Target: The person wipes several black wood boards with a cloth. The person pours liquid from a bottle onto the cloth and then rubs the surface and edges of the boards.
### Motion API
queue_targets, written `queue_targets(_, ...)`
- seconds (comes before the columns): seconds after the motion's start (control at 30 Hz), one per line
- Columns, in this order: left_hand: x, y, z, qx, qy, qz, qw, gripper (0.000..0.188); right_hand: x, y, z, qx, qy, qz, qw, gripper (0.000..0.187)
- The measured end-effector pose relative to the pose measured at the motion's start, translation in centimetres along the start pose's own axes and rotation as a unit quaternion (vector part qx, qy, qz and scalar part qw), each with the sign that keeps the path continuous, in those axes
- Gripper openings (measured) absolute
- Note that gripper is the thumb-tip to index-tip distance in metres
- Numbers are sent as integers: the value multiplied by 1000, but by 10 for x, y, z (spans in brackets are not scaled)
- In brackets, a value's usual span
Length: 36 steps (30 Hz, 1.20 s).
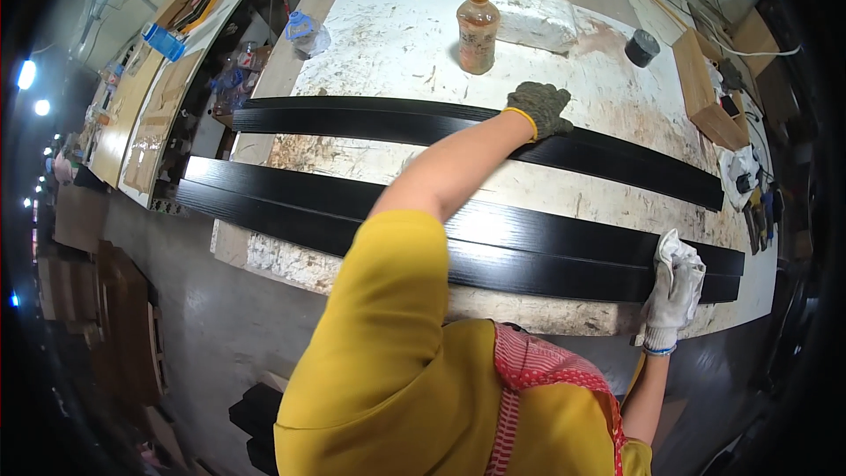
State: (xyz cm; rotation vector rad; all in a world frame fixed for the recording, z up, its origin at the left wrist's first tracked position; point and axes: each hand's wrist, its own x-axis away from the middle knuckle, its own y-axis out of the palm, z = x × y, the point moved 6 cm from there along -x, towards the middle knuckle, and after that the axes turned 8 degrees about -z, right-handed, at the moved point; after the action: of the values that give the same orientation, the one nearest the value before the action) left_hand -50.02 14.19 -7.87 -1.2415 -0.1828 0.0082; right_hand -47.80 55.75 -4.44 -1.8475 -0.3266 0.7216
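Note:
Two long black boards lie across the worktable, a far board and a wider near board with a lengthwise groove. My left hand, in a dark knitted glove with a yellow cuff, lies on the far board with its fingers apart, reaching past its far edge. My right hand, in a white knitted glove, is closed round a bunched white cloth. That cloth touches the near board close to its right end. My palm and part of the fingers are hidden.
Beyond the boards stand an orange-capped bottle, a white block and a black round container. A cut blue plastic bottle is at the far left. The stained worktable has a wooden box and hand tools at its right edge.

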Motion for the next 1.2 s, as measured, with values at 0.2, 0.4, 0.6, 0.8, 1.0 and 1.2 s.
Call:
queue_targets(0.2,63,16,14,-119,67,-94,986,81,-14,-33,-49,25,-72,50,996,24)
queue_targets(0.4,60,20,11,-142,118,-40,982,59,-7,-16,-37,12,-32,55,998,23)
queue_targets(0.6,34,18,15,-174,115,-154,966,66,-14,-33,-38,-91,-30,44,994,20)
queue_targets(0.8,29,24,-6,-98,17,-100,990,79,-12,-39,-49,-82,-78,12,993,24)
queue_targets(1.0,66,-5,-14,-159,97,98,978,82,-10,-24,-54,-3,-120,43,992,39)
queue_targets(1.2,216,-119,-207,-69,-196,78,975,73,-39,-46,-43,-335,69,-137,930,25)
